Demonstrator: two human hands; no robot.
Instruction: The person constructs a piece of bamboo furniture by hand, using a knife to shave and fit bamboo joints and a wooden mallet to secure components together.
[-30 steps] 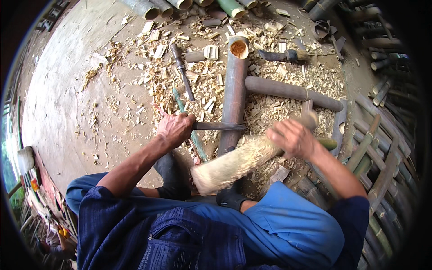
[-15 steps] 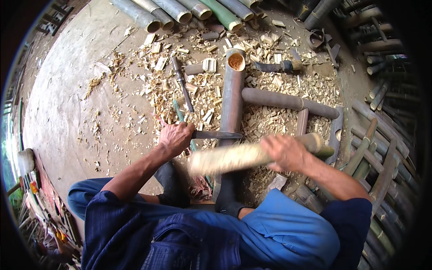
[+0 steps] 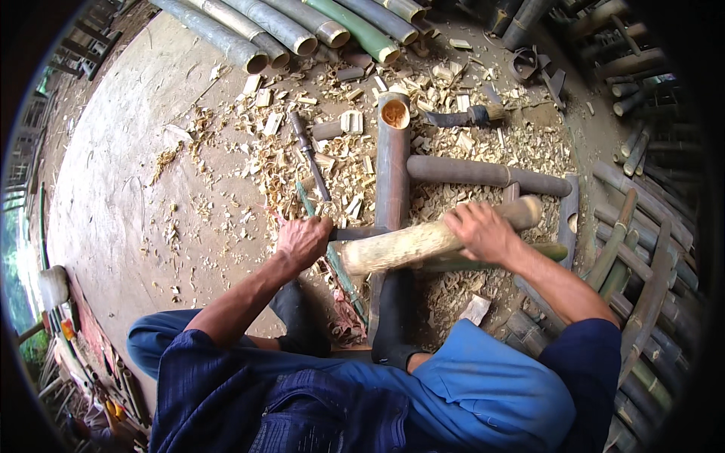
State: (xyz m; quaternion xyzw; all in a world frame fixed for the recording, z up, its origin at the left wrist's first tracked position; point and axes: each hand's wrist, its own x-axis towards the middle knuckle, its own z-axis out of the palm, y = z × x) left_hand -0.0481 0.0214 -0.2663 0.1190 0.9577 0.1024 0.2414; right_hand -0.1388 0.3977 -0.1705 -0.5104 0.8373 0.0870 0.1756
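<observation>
- Bamboo pole (image 3: 393, 162): a dark, hollow stem lying on the floor, running away from the person between the black boots, its open orange-brown mouth at the far end among pale chips.
- Blade (image 3: 361, 233): lies crosswise on the pole; the left hand (image 3: 303, 241) has its grip closed around the handle.
- Wooden club (image 3: 423, 241): pale, rough, thick; the right hand (image 3: 482, 230) is clamped on it near its thin end.
- Half a second ago the club sat higher and blurred; now it lies lower, its thick end just beside the blade.
- Farther off, a second dark pole (image 3: 483, 174) lies across, and green and grey stems (image 3: 302, 30) are stacked.
</observation>
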